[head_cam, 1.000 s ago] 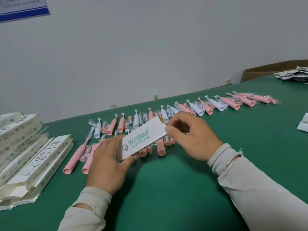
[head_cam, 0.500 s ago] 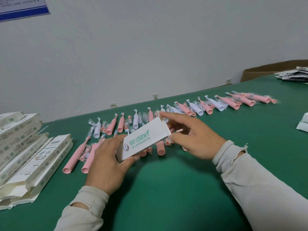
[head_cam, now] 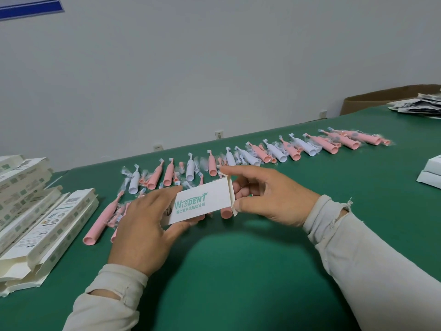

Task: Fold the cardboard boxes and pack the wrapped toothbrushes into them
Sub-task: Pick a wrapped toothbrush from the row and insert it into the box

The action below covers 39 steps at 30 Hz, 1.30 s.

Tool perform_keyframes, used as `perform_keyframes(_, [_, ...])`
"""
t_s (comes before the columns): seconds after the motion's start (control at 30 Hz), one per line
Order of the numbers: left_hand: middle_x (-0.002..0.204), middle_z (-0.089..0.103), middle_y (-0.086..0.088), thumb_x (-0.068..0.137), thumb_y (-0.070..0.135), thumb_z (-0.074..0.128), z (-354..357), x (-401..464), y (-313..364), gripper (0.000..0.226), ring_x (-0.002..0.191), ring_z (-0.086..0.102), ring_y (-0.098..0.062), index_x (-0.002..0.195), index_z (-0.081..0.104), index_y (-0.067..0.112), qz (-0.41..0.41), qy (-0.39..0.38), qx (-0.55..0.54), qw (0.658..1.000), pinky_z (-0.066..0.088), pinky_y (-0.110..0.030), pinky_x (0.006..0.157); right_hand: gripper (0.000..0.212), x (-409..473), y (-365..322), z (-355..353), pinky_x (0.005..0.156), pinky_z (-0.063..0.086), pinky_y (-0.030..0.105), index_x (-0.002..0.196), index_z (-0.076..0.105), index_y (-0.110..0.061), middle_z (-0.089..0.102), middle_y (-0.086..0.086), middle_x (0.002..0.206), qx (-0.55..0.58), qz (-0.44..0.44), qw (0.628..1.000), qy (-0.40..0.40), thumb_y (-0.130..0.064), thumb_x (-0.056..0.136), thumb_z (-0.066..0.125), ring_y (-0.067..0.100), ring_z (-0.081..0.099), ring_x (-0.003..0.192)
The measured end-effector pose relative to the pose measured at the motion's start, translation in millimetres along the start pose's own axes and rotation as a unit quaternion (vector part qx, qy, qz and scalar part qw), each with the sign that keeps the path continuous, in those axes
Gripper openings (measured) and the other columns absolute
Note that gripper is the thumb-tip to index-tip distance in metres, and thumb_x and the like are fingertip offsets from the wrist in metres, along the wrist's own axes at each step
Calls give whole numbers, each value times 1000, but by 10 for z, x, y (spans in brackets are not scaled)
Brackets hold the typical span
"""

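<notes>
At the bottom of the frame two pale sleeves reach over the green surface (head_cam: 238, 283). In the centre, the left hand (head_cam: 143, 225) grips the white box (head_cam: 202, 201) printed "WISDENT" at its left end, fingers curled over the top edge and thumb under the lower edge. The right hand (head_cam: 269, 197) holds the box's right end, forefinger on the top corner and thumb tip pressed to the narrow end flap (head_cam: 232, 199). The box is lifted above the surface. At the left edge lies a stack of flat unfolded boxes (head_cam: 35, 225). Beyond the hands a long row of wrapped pink and white toothbrushes (head_cam: 262, 154) runs toward the upper right. Far right sit white boxes (head_cam: 432, 173) and a brown carton (head_cam: 381, 96).
</notes>
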<state>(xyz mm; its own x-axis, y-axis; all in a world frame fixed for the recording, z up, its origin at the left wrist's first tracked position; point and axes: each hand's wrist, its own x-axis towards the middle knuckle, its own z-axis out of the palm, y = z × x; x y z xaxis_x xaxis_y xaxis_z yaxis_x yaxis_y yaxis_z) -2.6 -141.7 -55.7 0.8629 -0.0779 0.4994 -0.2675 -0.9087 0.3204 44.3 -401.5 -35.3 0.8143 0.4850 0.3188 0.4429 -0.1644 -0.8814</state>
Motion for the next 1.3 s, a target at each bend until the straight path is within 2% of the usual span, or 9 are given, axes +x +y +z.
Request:
perform_keyframes(0.17, [131,61,8,77,61,65,-36,84,-20,69,114,50,-20,139,51,35,-16,16,17,1000,43,-44,96,53,37,63,-150,69,55,29,118,64,-52,69,-1,102,38,13,999,15,-26,72,70,13,67,84])
perform_keyframes(0.27, [131,62,4,77,64,60,-73,224,-65,70,115,51,-26,140,51,34,-34,42,56,997,43,-48,97,30,118,208,-420,71,55,30,107,70,-34,72,0,90,54,47,983,169,-19,81,70,15,72,77])
perform_keyframes(0.37, [137,59,0,77,69,51,-9,240,-94,75,123,50,-31,141,50,30,-58,41,88,994,42,-50,101,18,98,479,-585,68,46,24,84,67,-31,68,-8,82,-107,100,930,337,-14,88,63,11,64,68])
perform_keyframes(0.43, [137,59,-3,81,61,62,73,188,-126,69,122,50,-34,142,50,29,-66,47,91,993,42,-51,101,16,65,612,-569,63,40,20,77,64,-28,65,-12,75,-176,131,904,366,-16,87,61,10,60,69])
perform_keyframes(0.57, [134,60,-3,81,54,69,164,142,-128,66,119,50,-35,140,50,31,-70,68,96,991,44,-51,96,7,172,574,-338,60,40,23,84,56,-32,63,-15,75,-316,132,893,292,-38,87,58,7,59,69])
perform_keyframes(0.73, [133,60,-3,80,52,71,187,121,-139,68,117,50,-35,140,51,29,-63,71,88,992,42,-50,96,32,297,521,-87,63,40,31,112,46,-31,60,-9,84,-479,177,843,168,-54,90,51,23,57,77])
perform_keyframes(0.93, [133,61,-3,80,53,70,189,136,-142,68,118,51,-34,140,51,29,-66,59,74,993,41,-50,99,43,287,499,-97,69,44,33,115,43,-21,55,-1,91,-428,262,857,113,-46,85,62,26,57,85])
perform_keyframes(1.13, [128,63,-2,77,63,56,185,108,-123,71,114,53,-34,139,53,30,-56,71,51,995,41,-50,95,43,171,455,-223,55,36,29,108,33,-19,45,-5,77,-380,313,860,133,-36,83,63,15,48,66])
perform_keyframes(1.3, [131,62,-1,79,53,72,223,129,-126,70,118,52,-33,141,52,29,-62,40,68,995,42,-51,98,49,83,432,-316,69,46,34,107,32,-17,50,-3,79,-409,339,836,136,-50,85,61,27,58,81])
